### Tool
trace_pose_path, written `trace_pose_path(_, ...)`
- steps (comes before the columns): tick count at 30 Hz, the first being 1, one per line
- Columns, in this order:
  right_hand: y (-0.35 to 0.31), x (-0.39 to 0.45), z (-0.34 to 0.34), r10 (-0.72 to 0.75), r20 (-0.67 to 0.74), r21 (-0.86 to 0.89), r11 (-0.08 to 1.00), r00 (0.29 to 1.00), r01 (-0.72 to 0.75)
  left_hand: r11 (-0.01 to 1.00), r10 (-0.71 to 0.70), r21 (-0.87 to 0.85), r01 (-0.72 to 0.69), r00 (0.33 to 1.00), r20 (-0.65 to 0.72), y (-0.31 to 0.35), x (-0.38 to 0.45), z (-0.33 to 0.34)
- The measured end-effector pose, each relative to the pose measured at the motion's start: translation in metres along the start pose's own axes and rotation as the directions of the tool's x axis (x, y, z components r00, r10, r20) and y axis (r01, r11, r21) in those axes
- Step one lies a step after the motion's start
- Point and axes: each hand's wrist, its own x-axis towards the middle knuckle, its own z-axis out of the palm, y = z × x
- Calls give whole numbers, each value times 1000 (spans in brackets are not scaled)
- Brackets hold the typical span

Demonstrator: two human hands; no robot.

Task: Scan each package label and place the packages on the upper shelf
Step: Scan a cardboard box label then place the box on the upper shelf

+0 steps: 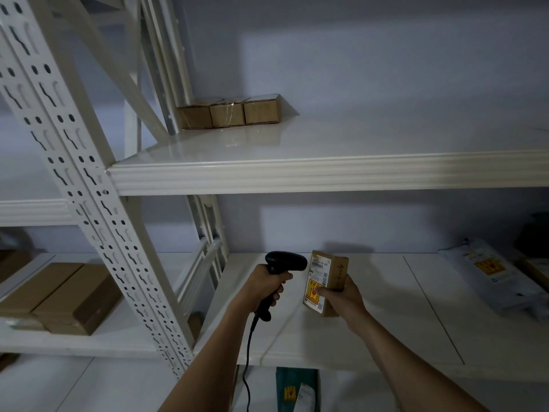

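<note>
My left hand (264, 288) grips the handle of a black corded barcode scanner (285, 261), whose head points right at a small brown package (328, 273). My right hand (341, 298) holds that package upright above the lower shelf (386, 316), thumb on its white and yellow label, which faces the scanner. Three small brown boxes (228, 113) stand in a row at the back left of the white upper shelf (326, 173).
A perforated white upright (98, 203) stands at the left. Brown cartons (62, 295) lie on the neighbouring lower shelf. A grey mailer bag (493, 275) rests on the lower shelf at right. A green parcel (297, 388) lies below.
</note>
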Motion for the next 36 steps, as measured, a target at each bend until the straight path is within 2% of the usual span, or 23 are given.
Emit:
trace_pose_path(15, -1, 2, 4, 14, 19, 23, 1000, 1000, -14, 999, 2, -47, -2, 1000, -9, -7, 7, -5)
trace_pose_path(20, -3, -2, 2, 95, 40, 20, 995, 995, -96, 994, -19, -106, 21, 1000, 20, -33, 14, -7)
trace_pose_path(22, -3, -5, 1, 154, 54, 38, 987, 987, -156, 984, -77, -164, 71, 997, -25, -51, 19, -5)
trace_pose_path(25, -2, -9, -3, 226, 84, 85, 969, 970, -233, 971, -159, -204, 123, 972, -171, -79, 29, 0)
trace_pose_path(29, -1, -10, -7, 296, 120, 182, 932, 948, -314, 971, -229, -136, 194, 918, -323, -105, 40, 5)
trace_pose_path(36, 8, -7, -8, 371, 209, 209, 887, 905, -412, 953, -286, -18, 301, 884, -370, -128, 53, 16)
